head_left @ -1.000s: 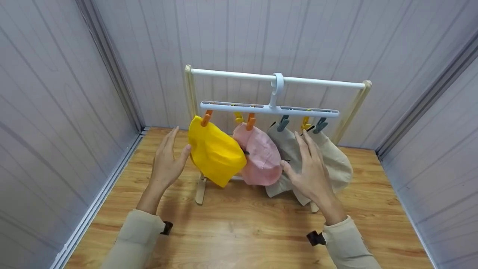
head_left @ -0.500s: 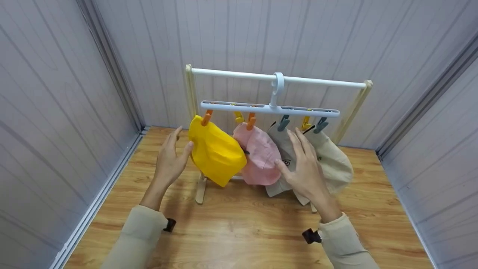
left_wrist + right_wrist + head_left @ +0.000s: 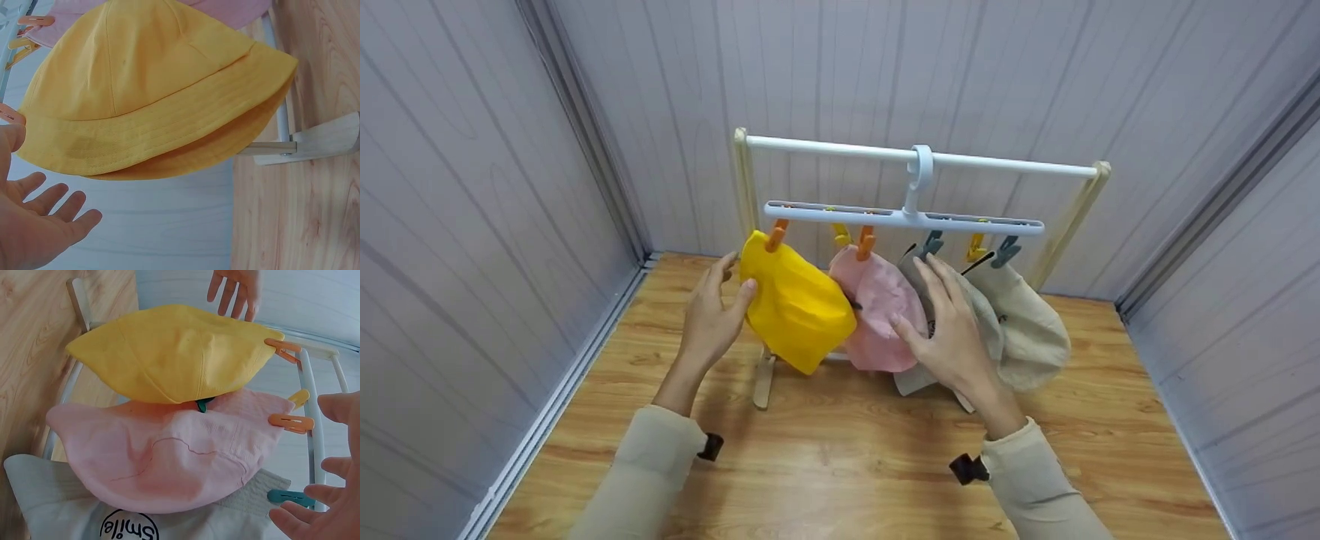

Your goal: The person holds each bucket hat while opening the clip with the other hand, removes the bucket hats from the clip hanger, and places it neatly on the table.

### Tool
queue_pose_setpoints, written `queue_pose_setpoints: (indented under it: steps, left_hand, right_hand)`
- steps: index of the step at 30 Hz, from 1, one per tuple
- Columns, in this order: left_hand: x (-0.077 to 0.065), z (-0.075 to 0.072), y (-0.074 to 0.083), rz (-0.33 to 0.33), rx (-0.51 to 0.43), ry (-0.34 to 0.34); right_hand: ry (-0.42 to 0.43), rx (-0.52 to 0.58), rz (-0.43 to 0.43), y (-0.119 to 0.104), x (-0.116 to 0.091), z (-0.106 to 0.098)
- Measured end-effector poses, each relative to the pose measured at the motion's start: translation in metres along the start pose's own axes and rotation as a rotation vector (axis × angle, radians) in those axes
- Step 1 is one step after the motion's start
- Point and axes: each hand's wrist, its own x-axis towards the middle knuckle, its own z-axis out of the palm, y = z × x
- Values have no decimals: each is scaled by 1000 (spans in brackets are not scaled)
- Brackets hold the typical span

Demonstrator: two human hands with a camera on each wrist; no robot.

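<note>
Several bucket hats hang by clips from a white hanger (image 3: 840, 215). At the left is a yellow hat (image 3: 795, 307), then a pink hat (image 3: 877, 315), a grey hat (image 3: 50, 495) lettered "Smile", and a beige hat (image 3: 1039, 330). My left hand (image 3: 711, 319) is beside the yellow hat's left edge, fingers spread. In the left wrist view its thumb overlaps the brim near an orange clip (image 3: 11, 114); contact cannot be told. My right hand (image 3: 952, 341) hovers in front of the pink and grey hats with loosely extended fingers, holding nothing, and hides part of the grey one.
The hanger hooks over the white bar (image 3: 825, 150) of a rack with wooden posts (image 3: 1071, 225). Spare yellow clips (image 3: 976, 246) hang between the hats. The rack stands on a wood-grain floor (image 3: 825, 472) between panelled walls (image 3: 487, 225).
My right hand has moved left, from in front of the grey and beige hats toward the pink one. My left hand has shifted slightly right, closer to the yellow hat. The hats stay hanging.
</note>
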Motion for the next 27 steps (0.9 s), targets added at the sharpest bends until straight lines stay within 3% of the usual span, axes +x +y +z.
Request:
queue_pose_setpoints:
  steps: [10,27]
  left_hand:
    - [3,6,-3,22,-55,40]
    - [5,10,0,28,-129,95]
  right_hand:
    - [-8,67,-3,-7,5,9]
    - [-69,280,20,-16,15,21]
